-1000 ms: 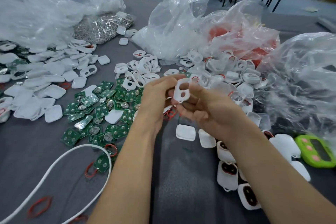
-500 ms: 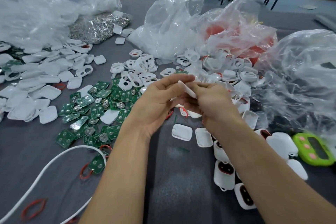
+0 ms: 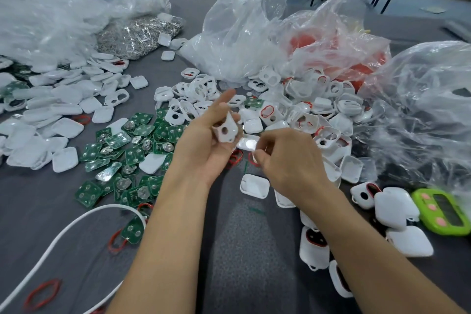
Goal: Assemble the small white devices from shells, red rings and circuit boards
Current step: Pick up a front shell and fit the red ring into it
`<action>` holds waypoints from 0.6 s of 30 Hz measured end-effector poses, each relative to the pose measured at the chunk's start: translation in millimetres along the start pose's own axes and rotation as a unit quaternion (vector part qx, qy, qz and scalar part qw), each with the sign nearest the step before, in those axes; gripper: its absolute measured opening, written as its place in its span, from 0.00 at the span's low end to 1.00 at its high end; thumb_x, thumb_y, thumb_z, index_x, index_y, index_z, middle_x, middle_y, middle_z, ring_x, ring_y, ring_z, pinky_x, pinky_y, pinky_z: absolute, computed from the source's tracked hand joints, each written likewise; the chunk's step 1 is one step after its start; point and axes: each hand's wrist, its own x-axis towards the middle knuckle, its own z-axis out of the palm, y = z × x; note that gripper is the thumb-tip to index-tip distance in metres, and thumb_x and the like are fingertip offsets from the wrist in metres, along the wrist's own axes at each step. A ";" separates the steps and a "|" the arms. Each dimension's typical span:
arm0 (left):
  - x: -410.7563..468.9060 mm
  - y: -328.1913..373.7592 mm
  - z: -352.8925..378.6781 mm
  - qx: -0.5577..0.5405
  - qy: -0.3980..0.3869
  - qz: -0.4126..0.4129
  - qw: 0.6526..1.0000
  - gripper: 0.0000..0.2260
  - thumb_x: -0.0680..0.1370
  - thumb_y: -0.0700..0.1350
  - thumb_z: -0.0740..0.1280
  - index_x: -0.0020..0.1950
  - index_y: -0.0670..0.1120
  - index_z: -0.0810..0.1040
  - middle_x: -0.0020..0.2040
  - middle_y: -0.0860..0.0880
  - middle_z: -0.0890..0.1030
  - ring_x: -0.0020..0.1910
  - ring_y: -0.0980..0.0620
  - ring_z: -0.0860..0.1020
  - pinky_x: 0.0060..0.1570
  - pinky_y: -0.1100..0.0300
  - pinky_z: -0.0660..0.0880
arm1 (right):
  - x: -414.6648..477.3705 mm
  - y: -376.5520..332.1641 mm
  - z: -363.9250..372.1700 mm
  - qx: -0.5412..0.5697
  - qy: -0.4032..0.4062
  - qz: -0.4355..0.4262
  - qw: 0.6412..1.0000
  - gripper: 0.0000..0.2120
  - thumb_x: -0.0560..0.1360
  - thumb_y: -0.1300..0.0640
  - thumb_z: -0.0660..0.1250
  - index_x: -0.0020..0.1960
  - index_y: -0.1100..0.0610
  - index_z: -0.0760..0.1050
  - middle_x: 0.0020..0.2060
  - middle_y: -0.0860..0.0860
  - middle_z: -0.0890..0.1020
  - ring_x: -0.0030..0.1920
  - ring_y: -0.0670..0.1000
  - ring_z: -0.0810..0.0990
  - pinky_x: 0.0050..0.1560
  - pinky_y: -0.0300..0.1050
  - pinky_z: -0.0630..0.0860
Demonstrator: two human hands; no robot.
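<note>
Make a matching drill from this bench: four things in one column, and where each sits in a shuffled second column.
Things:
1. white shell with a round hole
2. green circuit boards
3. lime-green gadget
4. white cord

Places:
A. by the right edge of the view
B. held in the left hand
C. curving across the lower left
D. piled left of both hands

Pairs: 1-B, 2-D, 3-A, 4-C.

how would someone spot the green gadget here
Look right, below the big clear plastic bag. Beside closed white shells lies the lime-green gadget. It alone has a bright green casing with pink buttons.
</note>
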 end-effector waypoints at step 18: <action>-4.3 -42.3 27.8 0.360 0.006 0.014 0.933 0.08 0.80 0.46 0.69 0.49 0.47 0.88 0.30 0.50 0.78 0.33 0.53 0.72 0.36 0.61 0.68 | -10.7 53.7 -24.0 0.502 0.107 0.105 0.852 0.09 0.70 0.68 0.77 0.36 0.56 0.83 0.32 0.57 0.85 0.24 0.52 0.76 0.27 0.41 0.72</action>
